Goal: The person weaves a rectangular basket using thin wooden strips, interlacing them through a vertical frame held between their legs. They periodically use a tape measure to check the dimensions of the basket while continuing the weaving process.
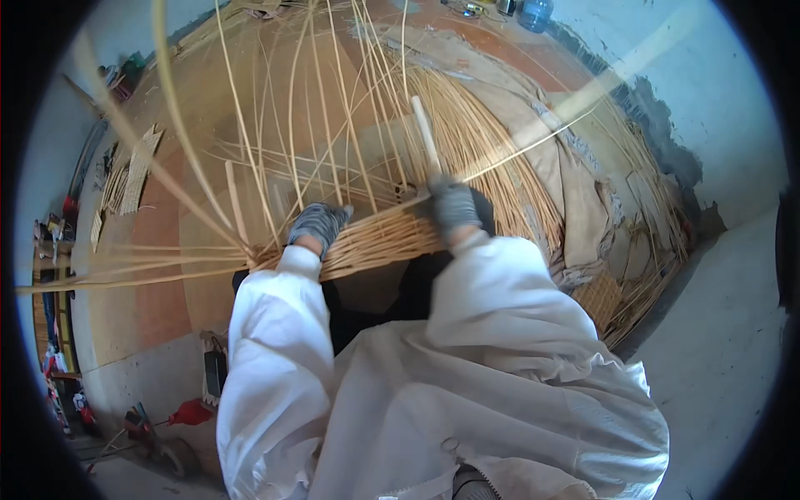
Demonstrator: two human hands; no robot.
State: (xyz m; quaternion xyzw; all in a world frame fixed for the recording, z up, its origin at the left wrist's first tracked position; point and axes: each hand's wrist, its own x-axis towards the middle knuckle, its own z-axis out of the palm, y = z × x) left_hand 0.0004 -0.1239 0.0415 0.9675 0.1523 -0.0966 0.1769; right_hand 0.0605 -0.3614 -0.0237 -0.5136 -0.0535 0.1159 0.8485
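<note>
A partly woven wicker piece point(383, 246) lies across my lap, with long upright rods rising from its far side. My left hand point(319, 225), in a grey glove, is closed over its upper edge. My right hand point(454, 207), also gloved and blurred by motion, is at the right end of the weave. Its fingers appear closed round a wicker rod point(525, 150) that runs from the weave past the hand to the upper right. Just beyond the right hand a pale, thick stick point(424, 133) stands up. The fingertips of the right hand are hidden.
A large bundle of loose rods point(492, 142) lies at the right on brownish cloth point(575, 183). Long rods stick out to the left of the weave. Woven pieces point(137, 179) lie on the floor at left. A blue water jug point(535, 14) stands at the back.
</note>
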